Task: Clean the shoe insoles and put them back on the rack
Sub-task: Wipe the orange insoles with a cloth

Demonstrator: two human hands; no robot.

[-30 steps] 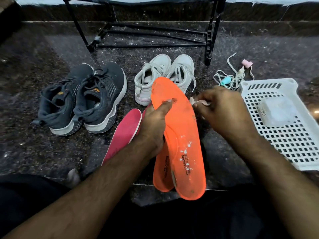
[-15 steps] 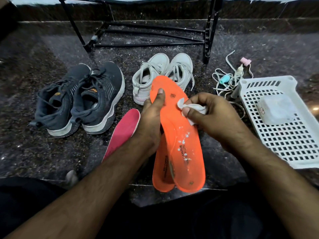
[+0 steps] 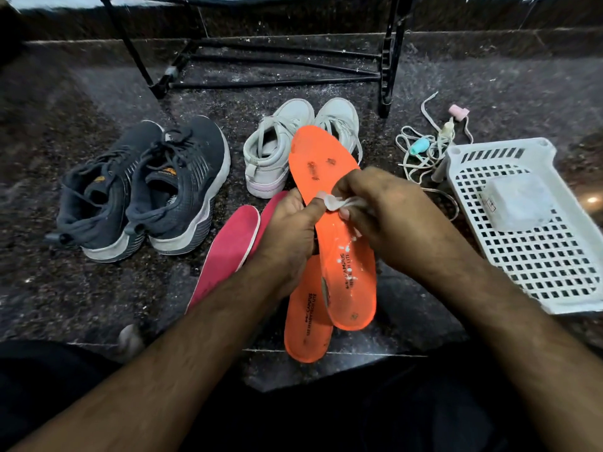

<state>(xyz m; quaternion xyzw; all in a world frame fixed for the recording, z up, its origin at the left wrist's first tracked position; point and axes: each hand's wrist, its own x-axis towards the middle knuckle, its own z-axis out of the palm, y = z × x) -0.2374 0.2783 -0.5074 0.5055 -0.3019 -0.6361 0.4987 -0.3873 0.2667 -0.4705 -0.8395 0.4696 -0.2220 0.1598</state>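
My left hand [image 3: 290, 233] grips an orange insole [image 3: 346, 265] by its left edge, thumb on top, holding it above the floor. Dark smudges mark its toe end and white specks its heel half. My right hand [image 3: 388, 216] pinches a small white wipe [image 3: 339, 202] and presses it on the middle of that insole. A second orange insole [image 3: 305, 324] lies on the floor beneath. Two pink insoles [image 3: 228, 252] lie to the left, the second mostly hidden by my left hand. The black metal rack [image 3: 270, 70] stands at the back.
Dark grey sneakers [image 3: 143, 187] sit at the left and white sneakers [image 3: 293, 141] in the middle, in front of the rack. A white perforated basket [image 3: 538, 256] with a pale packet [image 3: 518, 200] lies at the right. Loose laces and small pastel items [image 3: 427, 148] are behind it.
My right hand has brought the wipe from the insole's right edge onto its middle and moved it down toward my left thumb. The left hand keeps holding the insole.
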